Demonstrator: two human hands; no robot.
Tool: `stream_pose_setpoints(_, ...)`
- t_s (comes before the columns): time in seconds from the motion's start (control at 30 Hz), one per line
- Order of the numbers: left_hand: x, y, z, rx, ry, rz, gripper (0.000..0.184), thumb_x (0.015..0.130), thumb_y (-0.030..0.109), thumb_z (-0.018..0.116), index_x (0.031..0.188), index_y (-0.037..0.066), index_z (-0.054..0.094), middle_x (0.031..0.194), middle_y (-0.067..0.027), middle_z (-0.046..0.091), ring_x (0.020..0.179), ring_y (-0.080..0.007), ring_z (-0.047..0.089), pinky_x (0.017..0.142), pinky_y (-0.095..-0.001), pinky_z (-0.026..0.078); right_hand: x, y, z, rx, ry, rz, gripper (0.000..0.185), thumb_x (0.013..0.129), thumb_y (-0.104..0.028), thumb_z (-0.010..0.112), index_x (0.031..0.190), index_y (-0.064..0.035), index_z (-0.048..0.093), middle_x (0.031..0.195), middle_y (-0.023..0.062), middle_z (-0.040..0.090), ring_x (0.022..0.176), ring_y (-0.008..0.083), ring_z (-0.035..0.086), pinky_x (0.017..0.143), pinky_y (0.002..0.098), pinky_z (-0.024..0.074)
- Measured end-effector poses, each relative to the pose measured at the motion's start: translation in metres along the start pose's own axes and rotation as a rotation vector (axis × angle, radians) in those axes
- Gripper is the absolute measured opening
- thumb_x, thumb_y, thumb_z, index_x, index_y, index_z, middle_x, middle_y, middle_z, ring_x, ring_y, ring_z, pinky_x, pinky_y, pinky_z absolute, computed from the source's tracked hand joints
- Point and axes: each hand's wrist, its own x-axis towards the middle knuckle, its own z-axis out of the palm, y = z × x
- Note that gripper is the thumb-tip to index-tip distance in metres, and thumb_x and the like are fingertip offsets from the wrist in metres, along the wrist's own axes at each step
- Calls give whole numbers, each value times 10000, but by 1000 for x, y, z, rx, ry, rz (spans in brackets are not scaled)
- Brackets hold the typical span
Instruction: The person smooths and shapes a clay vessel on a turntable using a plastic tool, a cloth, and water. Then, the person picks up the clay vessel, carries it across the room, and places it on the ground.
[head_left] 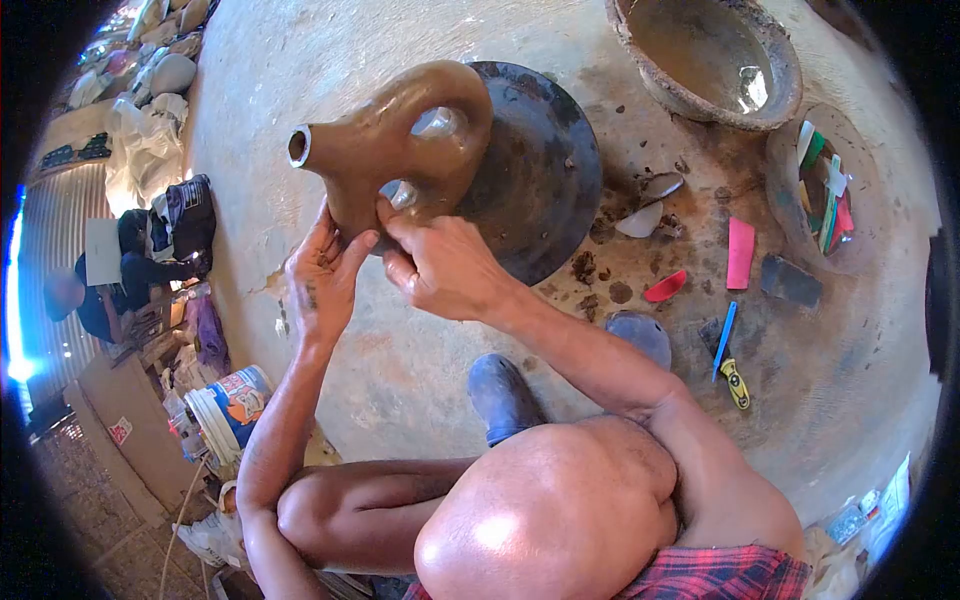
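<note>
Nearest you, a bare knee (545,500) and red plaid cloth (720,578) fill the lower edge, with two blue-grey shoes (503,395) planted beyond on the bare, stained floor (400,385). Your left hand (325,280) is closed on the low end of one brown clay vessel (370,150), thumb in front; your right hand (445,268) is half curled, fingers touching the clay by the lower of two gaps, though whether it grips cannot be told. The vessel is held tilted, its round mouth toward open floor on the left, its looped end overlapping one dark disc (530,200); contact between them cannot be made out.

To your right lie one yellow-handled scraper (736,383), one blue stick (725,335), one red piece (665,286), one pink strip (740,252), one dark slab (791,282) and two pale pieces (640,220), among clay crumbs. Past them stand a shallow dish (785,195) of coloured strips and one thick-rimmed basin (690,101), both clear of the disc's edge. On the far left, one other person (130,285) sits near a corrugated wall (65,230).
</note>
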Motion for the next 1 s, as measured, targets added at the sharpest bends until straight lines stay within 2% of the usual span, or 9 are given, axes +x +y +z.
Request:
stream_pose_setpoints(0.07, 0, -2, 0, 3, 0, 22, 605, 978, -40, 688, 1521, -108, 430, 1394, -158, 635, 1264, -196, 621, 1094, -330, 500, -1, 4, 5, 71, 19, -13, 500, 883, -245, 618, 1343, -49, 620, 813, 256, 720, 756, 459, 709, 716, 575, 569)
stream_pose_setpoints(0.13, 0, -3, 1, -2, 8, 44, 605, 979, -36, 689, 1521, -107, 431, 1397, -157, 633, 1267, -195, 618, 1098, -329, 496, -2, 16, -3, -126, -160, 63, 536, 890, -248, 609, 1397, -76, 589, 815, 263, 719, 751, 466, 704, 722, 583, 568)
stream_pose_setpoints(0.27, 0, -2, 2, -47, 5, -13, 656, 963, -69, 691, 1548, -98, 396, 1433, -158, 612, 1299, -189, 596, 1108, -332, 485, 0, 19, -2, -59, -74, -2, 527, 905, -271, 600, 1405, -104, 597, 807, 261, 717, 756, 464, 707, 723, 582, 568)
stream_pose_setpoints(0.43, 0, -2, 0, -25, -19, -3, 673, 962, -69, 691, 1559, -90, 383, 1441, -148, 607, 1298, -180, 595, 1106, -321, 485, 3, 22, -6, -162, -31, -21, 353, 924, -306, 599, 1198, -116, 716, 789, 221, 723, 736, 429, 717, 696, 564, 572)
stream_pose_setpoints(0.63, 1, -1, -1, -53, 4, 1, 679, 961, -70, 691, 1561, -93, 375, 1427, -149, 621, 1292, -180, 601, 1107, -324, 485, 9, 20, -10, -311, -106, -24, 288, 918, -317, 601, 1101, -125, 715, 779, 206, 727, 705, 413, 718, 656, 540, 575)
stream_pose_setpoints(0.67, 0, -2, -1, -34, 0, 2, 681, 961, -68, 693, 1562, -93, 373, 1426, -156, 621, 1290, -184, 604, 1103, -323, 489, 10, 22, -15, -332, -159, -26, 433, 922, -288, 612, 1329, -148, 662, 838, 173, 740, 741, 402, 714, 661, 532, 570)
stream_pose_setpoints(0.87, -2, 2, 3, -20, 31, -18, 648, 964, -40, 706, 1540, -93, 415, 1398, -149, 637, 1257, -174, 618, 1084, -325, 499, 4, 22, -2, -257, -65, -54, 493, 913, -284, 604, 1382, -132, 616, 843, 191, 735, 781, 416, 717, 692, 539, 573)
stream_pose_setpoints(0.97, 0, 4, 2, 16, 20, -9, 649, 962, -38, 710, 1540, -91, 419, 1384, -145, 646, 1247, -165, 620, 1073, -319, 505, 7, 22, -16, -391, -223, 3, 559, 915, -280, 596, 1455, -138, 558, 848, 191, 737, 789, 418, 718, 703, 532, 575)
stream_pose_setpoints(1.0, -1, 3, 3, 12, 7, -11, 649, 962, -39, 709, 1540, -90, 419, 1381, -143, 648, 1247, -164, 619, 1071, -318, 506, 8, 23, -12, -362, -161, -47, 574, 917, -284, 596, 1469, -137, 547, 830, 191, 733, 753, 421, 714, 693, 534, 574)
